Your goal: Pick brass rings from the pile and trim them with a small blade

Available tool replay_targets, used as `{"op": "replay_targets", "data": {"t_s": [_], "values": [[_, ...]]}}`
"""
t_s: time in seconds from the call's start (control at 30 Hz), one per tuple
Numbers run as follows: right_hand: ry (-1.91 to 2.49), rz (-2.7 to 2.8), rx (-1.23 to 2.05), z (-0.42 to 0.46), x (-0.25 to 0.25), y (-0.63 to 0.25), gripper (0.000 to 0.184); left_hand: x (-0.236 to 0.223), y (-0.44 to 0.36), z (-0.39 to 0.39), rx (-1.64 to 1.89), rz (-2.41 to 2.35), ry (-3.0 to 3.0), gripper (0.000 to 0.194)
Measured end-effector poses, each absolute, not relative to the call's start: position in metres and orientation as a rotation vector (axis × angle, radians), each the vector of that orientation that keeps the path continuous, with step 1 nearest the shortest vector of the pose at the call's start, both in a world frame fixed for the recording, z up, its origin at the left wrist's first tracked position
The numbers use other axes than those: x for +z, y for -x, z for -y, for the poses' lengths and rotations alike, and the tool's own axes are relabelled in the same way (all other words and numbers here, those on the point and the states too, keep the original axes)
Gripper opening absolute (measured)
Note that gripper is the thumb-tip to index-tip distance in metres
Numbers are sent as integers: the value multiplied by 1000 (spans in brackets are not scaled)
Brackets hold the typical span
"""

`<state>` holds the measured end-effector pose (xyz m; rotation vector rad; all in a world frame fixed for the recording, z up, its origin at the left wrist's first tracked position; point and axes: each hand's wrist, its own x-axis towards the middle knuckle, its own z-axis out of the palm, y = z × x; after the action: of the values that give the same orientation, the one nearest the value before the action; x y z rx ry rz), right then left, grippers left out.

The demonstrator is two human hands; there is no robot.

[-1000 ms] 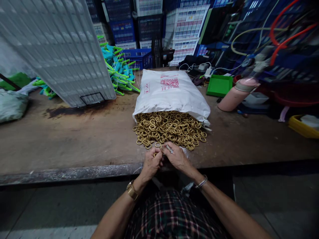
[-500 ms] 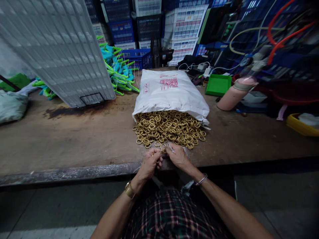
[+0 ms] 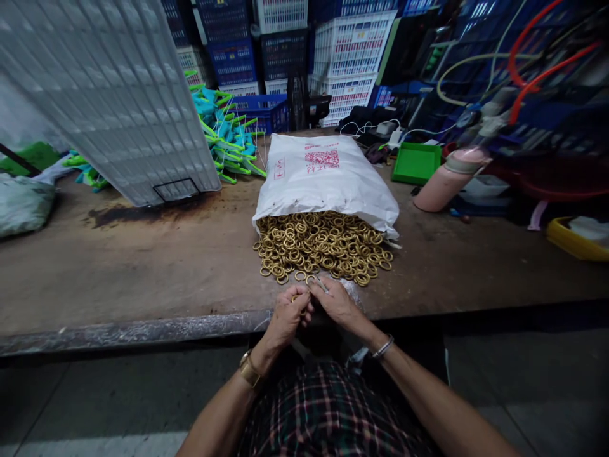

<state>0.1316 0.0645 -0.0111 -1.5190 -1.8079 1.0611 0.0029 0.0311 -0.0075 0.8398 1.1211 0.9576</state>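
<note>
Left hand point(image 3: 287, 311) pinched on a gold ring point(image 3: 294, 298); right hand point(image 3: 339, 303) curled, can't tell its hold. Ring pile point(image 3: 323, 246) just beyond, spilling from white sack point(image 3: 328, 184). Ribbed panel point(image 3: 128, 95) left, pink bottle point(image 3: 438, 188) right.

A single view, from the person's head, faces forward and down across the counter point(image 3: 143, 266) — plaid cloth point(image 3: 323, 406) closest below, rings point(image 3: 323, 247) at middle range, stacked crates point(image 3: 352, 47) farthest off, at the top of frame.
</note>
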Motion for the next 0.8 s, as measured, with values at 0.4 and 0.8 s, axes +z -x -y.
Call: {"op": "replay_targets", "data": {"t_s": [0.4, 0.8], "values": [[1450, 1727, 1142, -66, -12, -131, 30, -12, 1, -30, 956, -975, -732, 25], [1396, 1761, 1095, -59, -10, -131, 28, -11, 1, -27, 1004, -982, -715, 25]]}}
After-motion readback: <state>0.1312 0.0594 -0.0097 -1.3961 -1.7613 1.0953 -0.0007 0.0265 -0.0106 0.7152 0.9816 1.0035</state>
